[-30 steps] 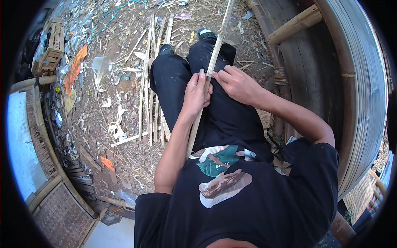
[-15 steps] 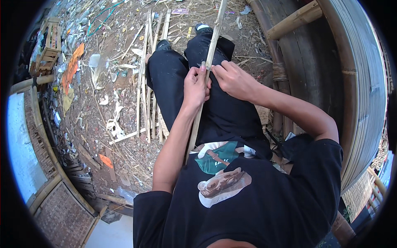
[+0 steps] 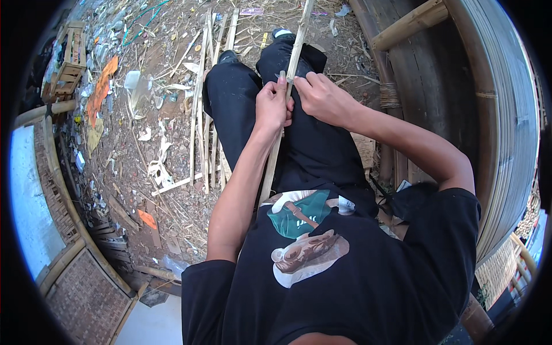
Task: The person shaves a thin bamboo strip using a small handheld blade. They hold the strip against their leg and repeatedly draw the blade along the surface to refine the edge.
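A long, pale bamboo strip (image 3: 297,53) slants from my waist up past my knees, between my legs in black trousers (image 3: 313,149). Fingers of my left hand (image 3: 272,107) are wrapped round it near its middle, thumb extended along the near side. My right hand (image 3: 323,102) is closed in a pinch against the strip's right edge, just beside the left thumb. A small, light bit shows between the two hands at the strip; whether it is a blade or a shaving I cannot tell. What the right fingers hold is hidden.
Several more bamboo strips (image 3: 198,109) lie on the littered dirt ground left of my legs. A wooden crate (image 3: 72,60) stands at the far left. Bamboo poles (image 3: 411,26) and a wall frame close in on the right. Woven panels (image 3: 86,296) stand at lower left.
Both hands have shifted slightly away from my body along the bamboo strip, still close together. The strip itself keeps nearly the same slant.
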Demonstrator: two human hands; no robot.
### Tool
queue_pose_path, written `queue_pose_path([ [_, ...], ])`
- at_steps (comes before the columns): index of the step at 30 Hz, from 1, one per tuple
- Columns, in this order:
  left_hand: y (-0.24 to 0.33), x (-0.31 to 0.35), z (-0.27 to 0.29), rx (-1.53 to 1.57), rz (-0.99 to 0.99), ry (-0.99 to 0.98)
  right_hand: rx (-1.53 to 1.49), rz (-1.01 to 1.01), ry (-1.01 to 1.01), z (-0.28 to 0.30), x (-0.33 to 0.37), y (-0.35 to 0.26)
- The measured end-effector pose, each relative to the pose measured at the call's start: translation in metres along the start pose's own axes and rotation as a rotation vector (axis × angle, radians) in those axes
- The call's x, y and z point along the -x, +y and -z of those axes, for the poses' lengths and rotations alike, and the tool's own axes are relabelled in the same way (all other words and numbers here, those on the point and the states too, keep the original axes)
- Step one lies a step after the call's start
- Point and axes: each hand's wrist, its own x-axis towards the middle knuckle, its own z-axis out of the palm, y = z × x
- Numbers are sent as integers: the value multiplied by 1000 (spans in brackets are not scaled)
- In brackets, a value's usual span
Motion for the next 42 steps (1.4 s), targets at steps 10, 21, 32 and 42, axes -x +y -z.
queue_pose_path([
  [10,5,-6,-3,3,27,41,68,80,21,-9,-2,15],
  [21,-4,15,7,208,-2,-101,-109,73,133,3,12,7],
  [32,2,9,9,160,-24,-128,-34,-7,31,-2,4,5],
  [42,9,0,16,14,-29,-122,9,-5,2,-2,-9,3],
])
